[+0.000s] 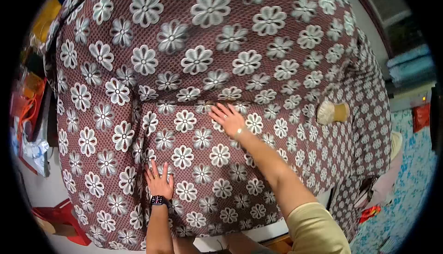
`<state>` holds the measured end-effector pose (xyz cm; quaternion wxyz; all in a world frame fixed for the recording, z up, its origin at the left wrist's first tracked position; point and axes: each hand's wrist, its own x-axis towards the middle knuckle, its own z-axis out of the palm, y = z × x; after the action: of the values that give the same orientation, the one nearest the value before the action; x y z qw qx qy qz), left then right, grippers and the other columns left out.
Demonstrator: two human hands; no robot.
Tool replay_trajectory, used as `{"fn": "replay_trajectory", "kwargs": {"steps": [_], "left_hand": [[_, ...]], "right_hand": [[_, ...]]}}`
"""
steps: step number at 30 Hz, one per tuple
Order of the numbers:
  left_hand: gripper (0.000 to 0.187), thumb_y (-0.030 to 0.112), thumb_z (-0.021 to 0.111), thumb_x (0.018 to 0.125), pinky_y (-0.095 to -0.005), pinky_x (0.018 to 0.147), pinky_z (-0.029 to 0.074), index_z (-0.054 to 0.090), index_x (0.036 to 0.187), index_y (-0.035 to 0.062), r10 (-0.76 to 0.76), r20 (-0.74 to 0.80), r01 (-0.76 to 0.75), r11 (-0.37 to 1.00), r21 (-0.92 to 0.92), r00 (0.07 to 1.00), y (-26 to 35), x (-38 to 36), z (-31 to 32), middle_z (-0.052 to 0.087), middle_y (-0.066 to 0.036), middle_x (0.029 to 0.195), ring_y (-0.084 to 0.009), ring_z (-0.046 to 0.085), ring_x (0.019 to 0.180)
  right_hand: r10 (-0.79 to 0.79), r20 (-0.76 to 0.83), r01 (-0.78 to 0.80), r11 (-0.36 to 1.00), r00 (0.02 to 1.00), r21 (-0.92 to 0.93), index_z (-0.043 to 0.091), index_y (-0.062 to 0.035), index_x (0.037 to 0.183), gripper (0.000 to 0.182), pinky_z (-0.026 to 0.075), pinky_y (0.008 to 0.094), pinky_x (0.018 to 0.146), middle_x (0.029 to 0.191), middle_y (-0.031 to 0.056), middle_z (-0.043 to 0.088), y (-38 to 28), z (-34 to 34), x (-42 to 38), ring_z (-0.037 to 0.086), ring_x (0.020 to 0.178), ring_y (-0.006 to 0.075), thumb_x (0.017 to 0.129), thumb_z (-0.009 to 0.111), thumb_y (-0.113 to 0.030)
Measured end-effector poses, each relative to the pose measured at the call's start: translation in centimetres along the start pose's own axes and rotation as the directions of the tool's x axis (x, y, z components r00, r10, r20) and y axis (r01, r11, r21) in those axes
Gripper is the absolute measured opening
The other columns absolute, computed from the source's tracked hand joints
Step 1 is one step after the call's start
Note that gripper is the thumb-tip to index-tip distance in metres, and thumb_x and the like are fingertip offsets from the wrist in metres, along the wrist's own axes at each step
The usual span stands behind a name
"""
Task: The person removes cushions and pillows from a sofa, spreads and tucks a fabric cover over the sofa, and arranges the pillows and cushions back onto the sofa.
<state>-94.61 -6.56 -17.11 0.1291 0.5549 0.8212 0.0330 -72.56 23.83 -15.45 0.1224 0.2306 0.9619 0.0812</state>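
A brown cloth (212, 159) with white flower shapes covers a sofa-like form with a seat and a raised back. My left hand (158, 180), with a dark watch at the wrist, lies flat on it near a fold at the left of the seat, fingers spread. Farther off, my right hand (227, 118) rests with fingers apart by the crease where seat and back meet; a ring and a light bracelet show on it. Neither hand grips anything. A brush (333, 113) with pale bristles and a wooden handle lies on the cloth to the right.
Folded blue cloths (410, 65) sit at the far right, above a blue patterned surface (410, 171). A red packet (421, 117) is beside them. At the left are a red box (62, 221), a clear plastic bag (34, 150) and orange items.
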Motion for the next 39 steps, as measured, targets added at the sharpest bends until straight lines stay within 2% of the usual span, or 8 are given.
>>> {"fn": "replay_trajectory", "kwargs": {"steps": [4,7,14,18,23,26,30,39], "left_hand": [[0.056,0.036,0.043,0.088,-0.0528,0.103,0.021,0.026,0.140,0.0221,-0.068,0.247,0.043,0.993,0.108,0.967,1.3,-0.1,-2.4,0.008,-0.021,0.147,-0.0451,0.019,0.129],[0.061,0.039,0.041,0.089,-0.0527,0.104,0.021,0.020,0.142,0.0189,-0.086,0.474,-0.033,0.971,0.237,0.876,2.1,-0.8,-4.3,0.011,-0.023,0.146,-0.0458,0.016,0.130],[0.055,0.025,0.044,0.088,-0.0590,0.102,0.018,0.026,0.140,0.0241,0.161,0.710,-0.492,0.821,0.289,0.685,3.7,-8.7,-5.5,0.011,-0.014,0.147,-0.0456,0.010,0.132],[0.064,0.019,0.045,0.084,-0.0594,0.101,0.019,0.019,0.142,0.0256,0.087,0.756,-0.437,0.856,0.277,0.649,6.4,-12.4,-5.8,0.008,-0.014,0.148,-0.0449,0.011,0.132],[0.070,0.024,0.048,0.081,-0.0606,0.102,0.017,0.015,0.143,0.0244,0.102,0.740,-0.384,0.896,0.222,0.665,16.3,-13.8,-6.0,0.005,-0.016,0.148,-0.0447,0.009,0.133],[0.063,0.029,0.047,0.085,-0.0632,0.102,0.011,0.020,0.141,0.0211,0.305,0.714,-0.532,0.839,0.111,0.630,22.5,-12.7,-3.6,0.003,-0.018,0.148,-0.0452,0.002,0.133],[0.056,0.036,0.048,0.086,-0.0686,0.099,0.006,0.029,0.138,0.0272,0.653,0.470,-0.752,0.658,0.036,0.594,29.0,-9.2,2.8,0.008,-0.016,0.148,-0.0492,0.002,0.132],[0.057,0.054,0.034,0.089,-0.0710,0.097,0.002,0.020,0.140,0.0347,0.536,0.607,-0.766,0.611,0.200,0.587,31.5,-4.7,5.6,0.001,-0.011,0.150,-0.0482,-0.005,0.132]], "right_hand": [[0.755,0.194,-0.770,0.558,0.626,0.311,0.033,-0.0162,0.137,0.062,0.017,0.0596,0.103,0.145,0.0194,0.020,-10.4,0.6,-15.5,0.017,0.130,0.0461,0.084,0.053,-0.040],[0.459,0.795,-0.850,0.510,0.398,0.131,-0.005,-0.0204,0.144,0.073,0.005,0.0577,0.106,0.148,0.0186,-0.006,-17.6,-2.7,-26.8,-0.008,0.134,0.0423,0.090,0.029,-0.056],[0.203,0.979,-1.000,-0.004,0.008,0.009,0.014,-0.0125,0.142,0.069,0.027,0.0549,0.102,0.146,0.0189,0.011,-28.8,0.3,-41.6,0.015,0.132,0.0423,0.089,0.040,-0.048],[0.167,0.955,-0.690,-0.722,-0.245,-0.051,0.020,-0.0029,0.139,0.078,0.033,0.0450,0.102,0.139,0.0244,0.027,-26.1,0.1,-44.1,0.031,0.125,0.0423,0.085,0.042,-0.054],[0.049,0.939,-0.187,-0.982,-0.342,-0.017,0.022,-0.0007,0.137,0.078,0.033,0.0448,0.100,0.137,0.0255,0.031,-21.6,2.3,-48.2,0.035,0.123,0.0412,0.086,0.037,-0.057],[-0.164,0.961,0.289,-0.953,-0.225,-0.095,0.019,-0.0136,0.142,0.079,0.025,0.0677,0.093,0.145,0.0161,0.021,-20.7,6.8,-52.2,0.026,0.128,0.0414,0.084,0.028,-0.067],[-0.337,0.909,0.502,-0.846,-0.247,-0.177,0.022,-0.0139,0.141,0.083,0.028,0.0616,0.097,0.144,0.0133,0.026,-20.2,12.3,-54.1,0.035,0.123,0.0394,0.081,0.024,-0.071],[0.137,0.991,0.758,-0.645,-0.011,0.098,0.036,-0.0119,0.135,0.074,0.036,0.0510,0.097,0.136,0.0121,0.038,-17.4,13.1,-52.1,0.041,0.120,0.0335,0.083,0.029,-0.065]]}}
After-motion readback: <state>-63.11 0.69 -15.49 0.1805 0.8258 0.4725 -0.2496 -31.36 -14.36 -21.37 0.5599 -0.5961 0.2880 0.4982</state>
